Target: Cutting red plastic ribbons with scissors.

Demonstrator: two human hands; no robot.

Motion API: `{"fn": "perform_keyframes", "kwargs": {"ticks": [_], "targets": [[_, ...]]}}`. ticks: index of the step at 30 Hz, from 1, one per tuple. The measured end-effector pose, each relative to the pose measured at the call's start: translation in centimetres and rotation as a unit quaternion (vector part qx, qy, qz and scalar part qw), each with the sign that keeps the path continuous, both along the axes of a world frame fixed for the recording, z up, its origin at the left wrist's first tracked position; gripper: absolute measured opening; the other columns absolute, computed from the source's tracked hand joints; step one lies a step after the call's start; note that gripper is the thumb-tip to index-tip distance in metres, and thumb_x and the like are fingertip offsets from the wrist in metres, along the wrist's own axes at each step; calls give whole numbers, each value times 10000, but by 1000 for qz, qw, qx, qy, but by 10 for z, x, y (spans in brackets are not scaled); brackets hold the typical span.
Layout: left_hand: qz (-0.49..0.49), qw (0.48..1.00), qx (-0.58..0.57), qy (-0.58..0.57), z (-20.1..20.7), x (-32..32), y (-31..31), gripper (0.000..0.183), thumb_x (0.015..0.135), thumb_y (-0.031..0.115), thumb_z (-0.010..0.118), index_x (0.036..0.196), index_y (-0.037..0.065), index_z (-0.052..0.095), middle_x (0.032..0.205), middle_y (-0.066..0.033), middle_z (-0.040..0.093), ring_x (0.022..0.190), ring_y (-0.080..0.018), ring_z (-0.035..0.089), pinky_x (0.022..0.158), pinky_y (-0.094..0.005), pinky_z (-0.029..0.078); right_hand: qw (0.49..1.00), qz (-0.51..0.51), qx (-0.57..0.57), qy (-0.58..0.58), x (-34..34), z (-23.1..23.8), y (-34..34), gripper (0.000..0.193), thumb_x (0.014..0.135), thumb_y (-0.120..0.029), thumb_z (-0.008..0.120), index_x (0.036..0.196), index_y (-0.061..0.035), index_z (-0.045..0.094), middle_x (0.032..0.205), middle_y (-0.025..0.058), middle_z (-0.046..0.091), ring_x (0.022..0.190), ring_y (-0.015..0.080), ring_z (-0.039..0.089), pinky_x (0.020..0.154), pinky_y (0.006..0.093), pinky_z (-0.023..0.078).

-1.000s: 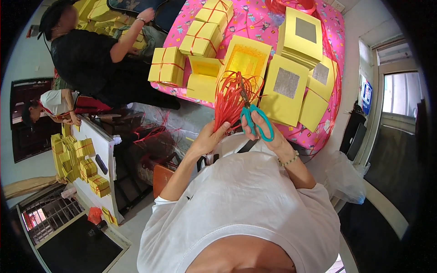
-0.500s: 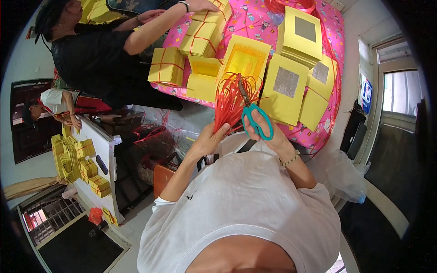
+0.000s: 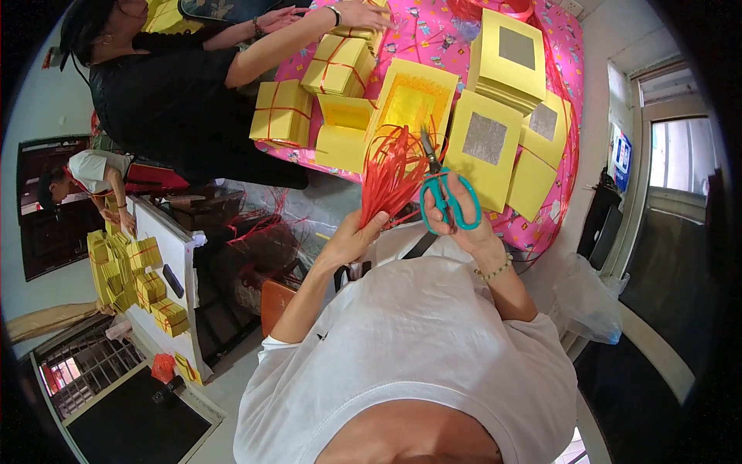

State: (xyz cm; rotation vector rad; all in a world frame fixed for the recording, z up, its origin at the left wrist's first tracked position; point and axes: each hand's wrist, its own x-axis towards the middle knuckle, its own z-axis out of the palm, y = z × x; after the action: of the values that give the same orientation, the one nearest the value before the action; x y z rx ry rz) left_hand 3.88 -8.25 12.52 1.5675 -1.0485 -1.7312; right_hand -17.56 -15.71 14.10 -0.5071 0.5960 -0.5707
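Note:
A bunch of red plastic ribbon strips (image 3: 396,172) is gripped near its lower end by my left hand (image 3: 357,238), and the loose strips fan upward. My right hand (image 3: 468,224) holds teal-handled scissors (image 3: 430,203) with fingers through the loops. The blades point up beside the bunch and look close together. Beyond both hands lies an open yellow box or tray (image 3: 421,81) with orange bits along its inside. To its right are yellow paper sheets with silver squares (image 3: 485,138), partly stacked. Left of it stand yellow paper bundles tied with red ribbon (image 3: 283,114).
A pink patterned cloth (image 3: 425,31) covers the table. At the left a co-worker in black (image 3: 166,100) reaches over the bundles. Farther left, another person stands by a white table (image 3: 166,259) with yellow bundles. A clear plastic bag (image 3: 591,298) hangs at the right.
My right hand has drawn the scissors right, away from the ribbon strips, and their handles are spread wider in view. The co-worker's hands have shifted right over the bundles.

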Motion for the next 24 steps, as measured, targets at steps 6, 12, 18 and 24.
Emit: {"fn": "perform_keyframes", "kwargs": {"ticks": [6, 12, 18, 24], "targets": [[2, 1000, -12, 6, 12, 3, -3, 349, 935, 375, 471, 869, 41, 546, 625, 35, 424, 550, -62, 363, 469, -229, 309, 997, -41, 59, 18, -16, -4, 0, 550, 862, -611, 410, 806, -76, 523, 628, -1, 460, 496, 95, 410, 441, 215, 288], [37, 992, 81, 94, 8, 6, -3, 390, 942, 438, 412, 751, 100, 449, 557, 59, 329, 447, -44, 271, 393, -222, 202, 996, -48, 77, 17, -29, 1, 6, 550, 870, -604, 401, 826, -69, 519, 642, 10, 467, 536, 115, 432, 493, 232, 333], [30, 992, 82, 90, 7, 6, -1, 459, 935, 507, 355, 753, 96, 449, 557, 53, 336, 445, -49, 271, 399, -217, 206, 1000, 10, 16, -22, -33, 18, 11, 613, 854, -644, 376, 895, -48, 512, 709, 31, 486, 589, 135, 453, 551, 247, 341], [19, 991, 88, 99, 10, 5, -1, 502, 936, 526, 321, 819, 69, 494, 578, 43, 369, 460, -60, 280, 423, -222, 198, 998, 53, -15, 10, -26, 24, 12, 680, 827, -690, 356, 918, -35, 515, 754, 42, 489, 630, 154, 454, 599, 253, 350]]}}
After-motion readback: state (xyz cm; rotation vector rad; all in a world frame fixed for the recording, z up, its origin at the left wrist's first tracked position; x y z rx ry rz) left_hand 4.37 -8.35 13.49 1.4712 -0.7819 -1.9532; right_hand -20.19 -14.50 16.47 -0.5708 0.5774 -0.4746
